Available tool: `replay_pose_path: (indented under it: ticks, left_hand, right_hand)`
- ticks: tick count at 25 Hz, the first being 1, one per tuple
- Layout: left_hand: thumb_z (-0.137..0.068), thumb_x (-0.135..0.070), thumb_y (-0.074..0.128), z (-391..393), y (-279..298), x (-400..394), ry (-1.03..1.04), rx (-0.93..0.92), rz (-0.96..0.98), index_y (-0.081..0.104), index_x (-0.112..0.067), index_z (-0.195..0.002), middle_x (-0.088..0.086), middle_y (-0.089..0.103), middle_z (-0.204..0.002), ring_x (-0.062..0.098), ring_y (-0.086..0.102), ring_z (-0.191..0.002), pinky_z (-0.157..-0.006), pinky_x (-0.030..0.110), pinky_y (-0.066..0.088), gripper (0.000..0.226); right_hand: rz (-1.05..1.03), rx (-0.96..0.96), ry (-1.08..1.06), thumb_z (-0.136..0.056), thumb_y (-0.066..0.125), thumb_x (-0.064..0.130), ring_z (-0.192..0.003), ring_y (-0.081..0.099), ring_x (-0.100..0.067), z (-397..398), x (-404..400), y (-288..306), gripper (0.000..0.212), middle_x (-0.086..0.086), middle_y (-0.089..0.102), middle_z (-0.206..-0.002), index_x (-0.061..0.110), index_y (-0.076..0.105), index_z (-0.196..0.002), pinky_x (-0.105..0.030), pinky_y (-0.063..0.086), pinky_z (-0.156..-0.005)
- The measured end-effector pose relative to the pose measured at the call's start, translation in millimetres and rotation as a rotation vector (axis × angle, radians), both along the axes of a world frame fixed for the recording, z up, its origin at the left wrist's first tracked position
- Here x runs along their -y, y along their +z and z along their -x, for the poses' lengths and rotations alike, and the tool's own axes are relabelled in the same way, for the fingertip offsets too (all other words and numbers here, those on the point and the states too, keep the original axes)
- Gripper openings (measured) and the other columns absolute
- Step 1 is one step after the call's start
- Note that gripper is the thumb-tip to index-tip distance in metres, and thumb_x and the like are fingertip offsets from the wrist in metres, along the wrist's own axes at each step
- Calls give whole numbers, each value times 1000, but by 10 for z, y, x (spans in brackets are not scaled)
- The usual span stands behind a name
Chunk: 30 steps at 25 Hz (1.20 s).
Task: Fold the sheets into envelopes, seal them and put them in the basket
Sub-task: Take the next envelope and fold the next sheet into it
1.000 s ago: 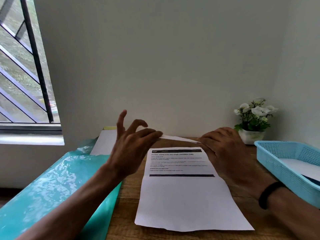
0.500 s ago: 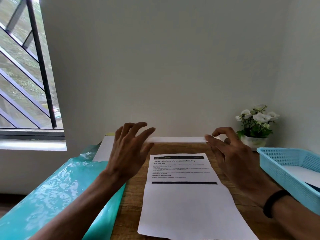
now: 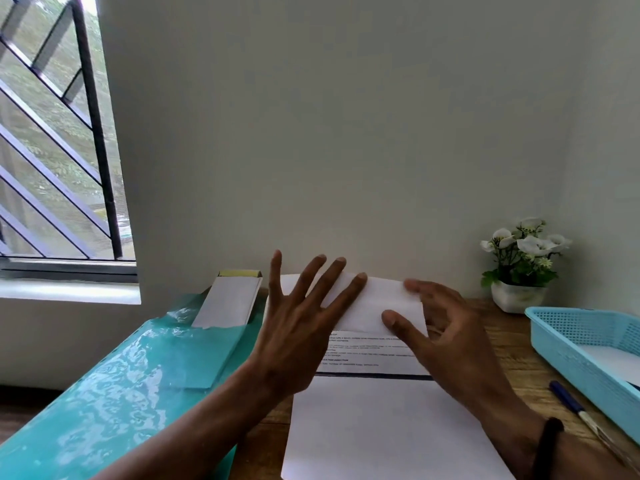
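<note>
— At the centre of the frame, low down, what is the sheet (image 3: 388,431) like to work?

— Light and limp, I'd judge: thin printed paper, lying on the wooden table (image 3: 505,344), its far edge already turned over toward the person. It would crease easily and slide on smooth wood, so best taken at the folded flap (image 3: 384,303) near its corners and pressed flat from the middle outward.

— And the hands?

— The left hand (image 3: 298,330) is spread wide, fingers straight, over the flap's left part; I cannot tell whether it presses or hovers. The right hand (image 3: 446,337) has fingers loosely bent, its thumb on the flap's near edge and a fingertip at the far edge, holding it lightly.

— What has changed?

— Half a second ago the far edge stood up as a thin strip between both hands; now it has come down over the printed heading, covering it.

— The basket (image 3: 568,344)?

— Light blue, at the right edge of the frame, something white inside, a pen (image 3: 571,403) just beside it
</note>
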State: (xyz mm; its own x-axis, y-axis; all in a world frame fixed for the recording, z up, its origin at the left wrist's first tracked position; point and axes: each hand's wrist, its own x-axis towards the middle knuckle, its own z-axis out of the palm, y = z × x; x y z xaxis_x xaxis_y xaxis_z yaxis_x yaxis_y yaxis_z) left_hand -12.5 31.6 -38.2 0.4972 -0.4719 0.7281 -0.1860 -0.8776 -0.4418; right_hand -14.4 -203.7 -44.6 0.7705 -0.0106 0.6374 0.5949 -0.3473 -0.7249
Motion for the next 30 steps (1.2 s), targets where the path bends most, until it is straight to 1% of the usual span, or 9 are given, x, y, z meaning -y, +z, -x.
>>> replay_pose_path:
  ticks: [2, 4, 8, 11, 14, 18, 21, 25, 30]
  left_hand:
    - [-68, -12, 70, 33, -19, 83, -51, 0, -24, 15, -27, -167, 12, 17, -173, 36, 20, -159, -117, 79, 6, 114]
    - [-70, -9, 66, 31, -21, 126, -74, -8, -55, 18, -25, -166, 12, 19, -173, 35, 22, -159, -118, 79, 6, 109]
    - [-81, -21, 61, -77, 21, -18, 2, 12, 38, 32, -20, -163, 7, 38, -166, 35, 34, -154, -117, 79, 8, 87]
    - [-82, -14, 51, -232, 32, -360, 92, 23, 238, 38, -22, -161, 4, 47, -160, 33, 38, -152, -120, 75, 0, 80]
    - [-96, -23, 62, -394, -24, -779, 258, -59, 514, 41, -22, -157, 9, 49, -155, 34, 37, -149, -119, 76, 2, 64]
    - [-97, -65, 49, -517, -112, -1120, 538, -388, 921, 45, -14, -144, 12, 52, -149, 37, 36, -146, -118, 78, 5, 69]
    - [-89, -79, 46, -570, -201, -1147, 575, -482, 970, 42, -12, -144, 15, 51, -152, 40, 36, -147, -118, 79, 4, 86]
    - [-85, -76, 60, -554, -239, -1149, 519, -511, 1021, 27, -18, -152, 16, 47, -154, 42, 32, -148, -118, 77, 4, 94]
    - [-80, -64, 75, -500, -214, -1149, 472, -466, 1116, 24, -24, -151, 18, 46, -149, 42, 35, -145, -118, 76, 8, 96]
  right_hand:
    - [-166, -196, 105, -64, 94, 37, -101, 72, -10, -79, 15, 2, 90, 7, 67, -121, 39, 50, -143, -19, 62, -67]
    - [-285, -270, 170, -51, 95, 39, -100, 75, -20, -142, 44, 13, 104, -4, 72, -119, 41, 50, -145, -33, 65, -74]
    - [-263, -263, 116, -68, 92, 22, -95, 72, -22, -169, 153, 91, 70, -2, 71, -113, 31, 60, -130, -22, 62, -61]
    - [-376, -320, 156, -78, 84, 3, -84, 77, -32, -201, 215, 31, 47, -14, 72, -114, 13, 66, -121, -29, 63, -55]
    - [-309, -371, 145, -82, 81, 3, -74, 80, -31, -209, 203, -48, 34, -16, 74, -113, 19, 69, -109, -32, 63, -54]
    - [-181, -452, 136, -77, 87, 9, -75, 79, -38, -202, 166, -97, 48, -13, 73, -115, 25, 67, -118, -49, 66, -66]
    - [-34, -459, 95, -78, 87, 6, -62, 77, -33, -139, 110, -119, 72, -6, 69, -118, 32, 56, -137, -38, 64, -55]
    - [20, -446, 76, -81, 85, 4, -55, 76, -32, -124, 84, -134, 73, -7, 70, -118, 30, 53, -142, -31, 61, -51]
    - [35, -461, 60, -82, 85, 10, -59, 77, -34, -148, 99, -151, 68, -14, 67, -124, 34, 55, -137, -33, 58, -65]
